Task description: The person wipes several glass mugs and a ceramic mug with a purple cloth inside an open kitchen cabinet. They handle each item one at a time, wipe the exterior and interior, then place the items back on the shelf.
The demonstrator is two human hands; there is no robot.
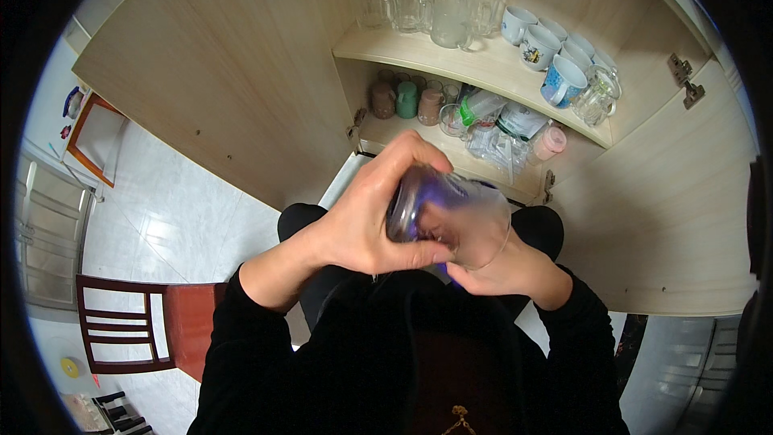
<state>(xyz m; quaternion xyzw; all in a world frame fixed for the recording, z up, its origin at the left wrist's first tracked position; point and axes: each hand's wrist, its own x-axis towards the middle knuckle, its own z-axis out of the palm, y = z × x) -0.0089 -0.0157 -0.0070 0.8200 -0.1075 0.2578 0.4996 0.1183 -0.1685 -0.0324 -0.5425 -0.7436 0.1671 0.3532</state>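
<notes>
A clear glass vessel with purple at its base (483,223) lies tilted across both hands in front of my lap. My left hand (374,211) wraps round its base end, fingers over the top and thumb below. Behind and under its wide rim is my right hand (501,263), partly seen through the glass, with something purple by its fingertips; whether its fingers hold the rim or a cloth is unclear. Beyond the hands, an open cabinet holds glass mugs (410,3) and patterned white cups (539,47) on its upper shelf (410,51).
The lower shelf (377,133) carries brown, green and pink cups (407,99), plastic-wrapped items (498,145) and a pink-lidded container (551,142). Open cabinet doors flank me at left (223,72) and right (652,223). A red-brown wooden chair (187,326) stands at left.
</notes>
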